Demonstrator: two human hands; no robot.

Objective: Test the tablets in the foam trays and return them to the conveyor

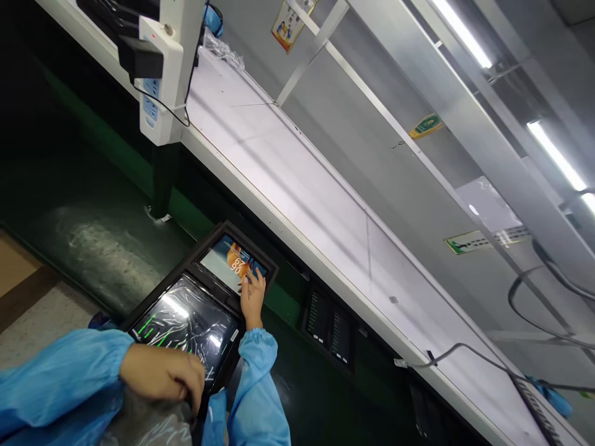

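A black tray (195,255) on the green belt holds two tablets. The near tablet (186,322) has a dark screen with green lines and a shiny film. The far tablet (227,260) shows a lit orange and white screen. My right hand (252,296) reaches to the far tablet, fingers stretched and fingertips on its screen. My left hand (163,373) lies at the near edge of the tray, fingers curled over clear plastic wrap (153,424); what they grip is hidden. Both arms are in blue sleeves.
A dark green conveyor belt (83,229) runs under the tray. A long white shelf (288,179) crosses above it, with a power strip and black adapter (153,80) on a post at upper left. Cables (525,297) hang at right. More dark devices (330,325) lie further along the belt.
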